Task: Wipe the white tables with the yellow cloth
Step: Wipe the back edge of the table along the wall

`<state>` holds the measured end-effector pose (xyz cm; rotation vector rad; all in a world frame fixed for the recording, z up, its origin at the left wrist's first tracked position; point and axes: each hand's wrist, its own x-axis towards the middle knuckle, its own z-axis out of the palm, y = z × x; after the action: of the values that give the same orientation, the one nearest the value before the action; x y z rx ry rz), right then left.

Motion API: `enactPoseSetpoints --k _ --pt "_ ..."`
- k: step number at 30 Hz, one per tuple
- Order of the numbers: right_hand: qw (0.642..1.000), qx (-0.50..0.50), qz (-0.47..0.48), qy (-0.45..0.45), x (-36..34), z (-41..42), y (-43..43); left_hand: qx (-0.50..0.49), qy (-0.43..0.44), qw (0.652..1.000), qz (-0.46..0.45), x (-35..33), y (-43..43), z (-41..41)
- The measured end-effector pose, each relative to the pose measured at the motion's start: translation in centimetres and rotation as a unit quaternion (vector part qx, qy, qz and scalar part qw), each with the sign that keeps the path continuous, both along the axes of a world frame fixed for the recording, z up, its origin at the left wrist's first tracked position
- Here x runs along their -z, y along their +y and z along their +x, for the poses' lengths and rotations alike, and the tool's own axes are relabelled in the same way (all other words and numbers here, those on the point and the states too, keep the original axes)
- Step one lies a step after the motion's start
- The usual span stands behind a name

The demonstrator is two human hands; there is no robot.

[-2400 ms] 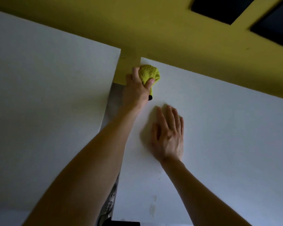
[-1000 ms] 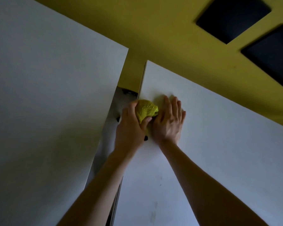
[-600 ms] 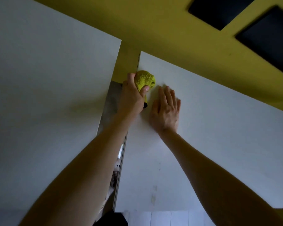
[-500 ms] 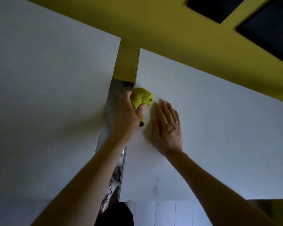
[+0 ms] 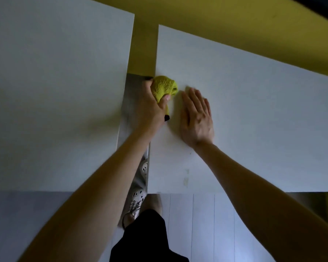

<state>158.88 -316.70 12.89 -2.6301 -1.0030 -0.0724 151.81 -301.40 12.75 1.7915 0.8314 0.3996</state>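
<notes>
Yellow cloth [image 5: 164,86] soft, light, balled in left hand [image 5: 151,108] fist at right tabletop [image 5: 254,110] left edge. Right hand [image 5: 196,118] flat beside cloth, empty. Likely compresses easily; palm the wad.

White tables: two, left table [image 5: 55,91] and right table [image 5: 254,120], with one gap between them. Yellow cloth [image 5: 164,86]: one, bunched into one wad. My hands: two, left hand [image 5: 150,108] and right hand [image 5: 196,118]. Bare forearms [image 5: 106,186]: two, one per hand. Black tab [image 5: 167,117] sticking out below the wad: one. Pale perforated shoes [image 5: 144,168] down in the gap: two, I think, but they're partly hidden so the count is shaky. Black garment [image 5: 148,241] at the bottom: one. Faint smudges [image 5: 186,179] on the right table's near edge: two, small and close together.
</notes>
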Motion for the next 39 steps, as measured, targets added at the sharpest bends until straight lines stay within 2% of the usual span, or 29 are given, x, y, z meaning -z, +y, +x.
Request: enactPoseSetpoints --k 6,8,14,16,22,25,29,34,37,39 --pt "1.000 -0.004 0.001 0.009 0.1 0.1 -0.2 0.037 0.073 0.996 -0.032 -1.1 -8.7 -16.9" --pt "1.000 -0.001 0.010 0.011 0.1 0.0 -0.1 0.050 0.079 0.995 -0.027 -1.4 -8.4 -16.7" --pt "0.998 -0.015 0.053 0.029 0.8 0.3 -1.1 0.035 0.031 0.999 -0.025 -0.3 -3.2 -6.7" --pt "0.998 -0.022 0.060 0.030 0.9 0.3 -1.3 0.049 0.034 0.998 -0.027 -0.4 -3.8 -8.1" --pt "0.998 -0.018 0.036 0.052 -0.5 -0.2 -0.7 0.096 0.106 0.988 -0.058 -0.8 -8.3 -19.2" --pt "0.998 -0.015 0.032 0.054 -0.6 -0.3 -0.4 0.120 0.149 0.980 -0.052 -1.3 -8.0 -20.1" --pt "0.997 -0.024 0.034 0.058 -0.7 -0.5 -0.4 0.140 0.171 0.975 -0.015 -1.1 -3.8 -14.9" --pt "0.994 -0.071 0.048 0.065 -0.5 1.0 -1.1 0.122 0.132 0.984 0.011 -0.7 3.9 -1.0" --pt "0.987 -0.161 0.005 0.021 -1.1 5.2 -2.4 0.099 0.132 0.986 0.029 -0.7 7.8 6.6" --pt "0.990 -0.134 -0.033 -0.012 -1.2 8.7 -3.5 0.108 0.148 0.982 0.042 -0.8 10.0 9.9"
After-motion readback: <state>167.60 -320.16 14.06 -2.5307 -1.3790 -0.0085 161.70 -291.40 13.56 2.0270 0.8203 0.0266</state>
